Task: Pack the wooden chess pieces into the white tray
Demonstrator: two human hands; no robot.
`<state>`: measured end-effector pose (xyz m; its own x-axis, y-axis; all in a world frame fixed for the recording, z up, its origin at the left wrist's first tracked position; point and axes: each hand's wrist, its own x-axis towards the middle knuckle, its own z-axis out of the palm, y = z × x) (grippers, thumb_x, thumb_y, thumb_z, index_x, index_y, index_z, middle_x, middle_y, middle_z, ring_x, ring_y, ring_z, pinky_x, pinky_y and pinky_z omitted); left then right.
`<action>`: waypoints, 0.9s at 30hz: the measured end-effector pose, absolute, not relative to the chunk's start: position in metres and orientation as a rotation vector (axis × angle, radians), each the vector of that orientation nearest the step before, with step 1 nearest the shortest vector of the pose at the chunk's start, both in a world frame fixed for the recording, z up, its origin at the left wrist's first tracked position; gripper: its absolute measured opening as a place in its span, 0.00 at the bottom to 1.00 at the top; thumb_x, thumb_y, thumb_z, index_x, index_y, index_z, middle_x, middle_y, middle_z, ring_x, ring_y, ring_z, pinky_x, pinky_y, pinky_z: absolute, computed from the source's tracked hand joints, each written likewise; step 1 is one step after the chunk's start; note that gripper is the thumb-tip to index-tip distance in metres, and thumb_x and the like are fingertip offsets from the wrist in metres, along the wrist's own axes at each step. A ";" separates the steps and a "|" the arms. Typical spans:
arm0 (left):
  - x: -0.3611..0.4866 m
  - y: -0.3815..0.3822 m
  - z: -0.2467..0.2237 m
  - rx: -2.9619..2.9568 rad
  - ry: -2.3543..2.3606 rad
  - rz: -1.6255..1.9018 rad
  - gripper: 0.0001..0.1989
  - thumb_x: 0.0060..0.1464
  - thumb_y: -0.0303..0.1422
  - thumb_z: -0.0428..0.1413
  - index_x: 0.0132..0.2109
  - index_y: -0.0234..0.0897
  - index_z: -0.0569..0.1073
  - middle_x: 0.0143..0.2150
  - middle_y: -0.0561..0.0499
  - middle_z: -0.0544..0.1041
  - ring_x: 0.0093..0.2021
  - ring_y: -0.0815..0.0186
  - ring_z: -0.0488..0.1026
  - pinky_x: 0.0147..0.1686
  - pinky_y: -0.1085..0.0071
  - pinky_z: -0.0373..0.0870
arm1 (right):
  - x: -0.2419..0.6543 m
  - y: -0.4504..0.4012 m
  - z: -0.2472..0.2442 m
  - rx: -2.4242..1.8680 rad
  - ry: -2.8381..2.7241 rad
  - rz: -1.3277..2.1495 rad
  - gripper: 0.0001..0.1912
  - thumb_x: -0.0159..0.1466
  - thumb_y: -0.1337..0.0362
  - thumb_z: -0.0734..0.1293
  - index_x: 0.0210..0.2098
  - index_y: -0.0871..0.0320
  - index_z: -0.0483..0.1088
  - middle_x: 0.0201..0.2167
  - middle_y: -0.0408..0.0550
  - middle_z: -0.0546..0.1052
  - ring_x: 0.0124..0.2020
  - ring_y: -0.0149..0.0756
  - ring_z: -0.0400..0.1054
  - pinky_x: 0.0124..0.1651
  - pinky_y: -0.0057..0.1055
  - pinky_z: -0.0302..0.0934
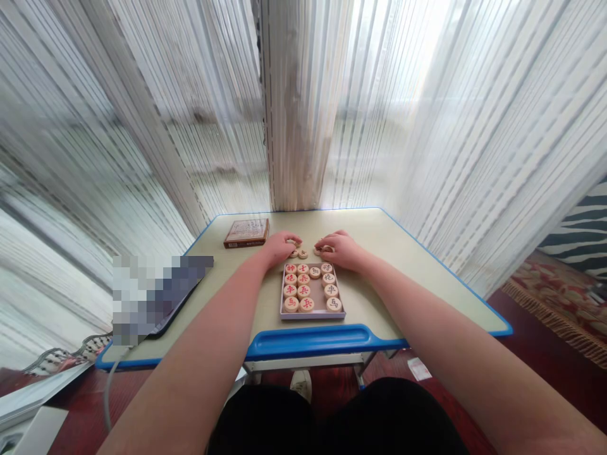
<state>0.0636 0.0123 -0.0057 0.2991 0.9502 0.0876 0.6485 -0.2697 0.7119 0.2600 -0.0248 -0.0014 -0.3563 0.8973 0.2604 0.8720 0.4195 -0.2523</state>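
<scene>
A shallow box (317,316) on the table holds round wooden Chinese chess pieces. The red-marked pieces (304,291) fill its two left columns. Black-marked pieces (334,304) line the right column, and one more black piece (315,272) sits at the top of the third column, whose bare floor shows below. Beyond the box, my left hand (281,248) has its fingers curled over a piece at its fingertips, partly hidden. A loose piece (302,254) lies between the hands. My right hand (342,250) closes thumb and fingers around a piece beside another loose piece (317,251).
At the back left lies a flat brown box lid (246,232). A dark tablet-like device (183,297), partly pixelated, rests near the table's left edge with a cable. The table (403,272) has a blue rim and front groove; striped curtains (303,126) hang behind it.
</scene>
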 end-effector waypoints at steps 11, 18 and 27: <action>0.063 0.016 -0.010 2.048 1.390 0.724 0.19 0.39 0.25 0.50 0.40 0.33 0.77 0.47 0.47 0.76 0.36 0.66 0.72 0.41 0.71 0.69 | 0.261 -0.029 0.001 -1.412 -2.048 0.121 0.10 0.52 0.58 0.69 0.30 0.55 0.67 0.30 0.45 0.73 0.40 0.40 0.62 0.40 0.34 0.58; 0.063 0.017 -0.011 2.063 1.390 0.727 0.18 0.40 0.24 0.51 0.40 0.32 0.77 0.48 0.46 0.75 0.39 0.64 0.72 0.43 0.70 0.68 | 0.261 -0.029 0.004 -1.344 -2.031 0.104 0.12 0.52 0.56 0.68 0.29 0.56 0.64 0.28 0.45 0.73 0.37 0.39 0.62 0.38 0.33 0.57; 0.064 0.014 -0.009 2.079 1.428 0.704 0.17 0.42 0.25 0.51 0.40 0.33 0.77 0.47 0.47 0.76 0.38 0.66 0.72 0.42 0.72 0.68 | 0.250 -0.053 0.022 -1.150 -2.041 0.157 0.09 0.52 0.67 0.65 0.34 0.58 0.68 0.26 0.43 0.72 0.30 0.32 0.62 0.34 0.29 0.57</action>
<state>0.0639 0.0139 -0.0086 0.3099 0.9423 0.1263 0.6737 -0.3114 0.6701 0.2499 -0.0526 0.0218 -0.2929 0.7719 0.5642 0.6766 0.5843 -0.4481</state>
